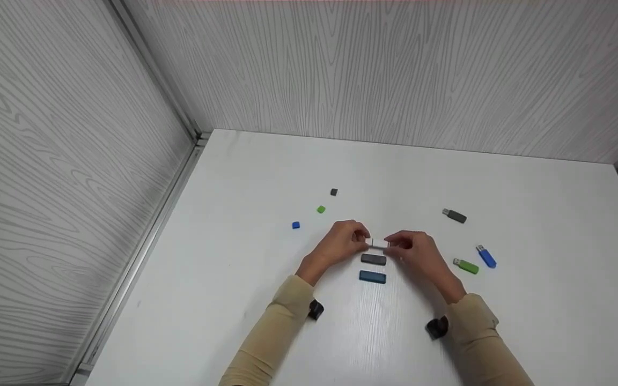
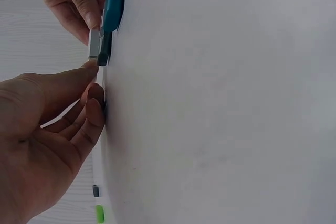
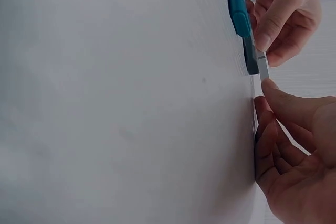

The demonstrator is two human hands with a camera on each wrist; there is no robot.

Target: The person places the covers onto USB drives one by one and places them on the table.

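Note:
A white USB flash drive (image 1: 380, 243) lies level between the two hands, a seam showing near its left end. Thumb and fingers of my left hand (image 1: 342, 239) pinch the left end, where the cap sits. The right end is pinched by my right hand (image 1: 417, 252). Cap and body appear to meet at the seam; the fingertips hide both ends. Just nearer than the white drive are a grey USB drive (image 1: 373, 259) and a teal USB drive (image 1: 373, 277), lying side by side. Both wrist views show the teal drive (image 2: 115, 3) close beside the hands.
To the left lie a small black cap (image 1: 334, 192), a green cap (image 1: 321, 209) and a blue cap (image 1: 295, 225). Uncapped drives in black (image 1: 456, 216), blue (image 1: 486, 257) and green (image 1: 467, 266) lie on the right. Wood-grain panels (image 1: 341, 69) border the white table (image 1: 201, 241).

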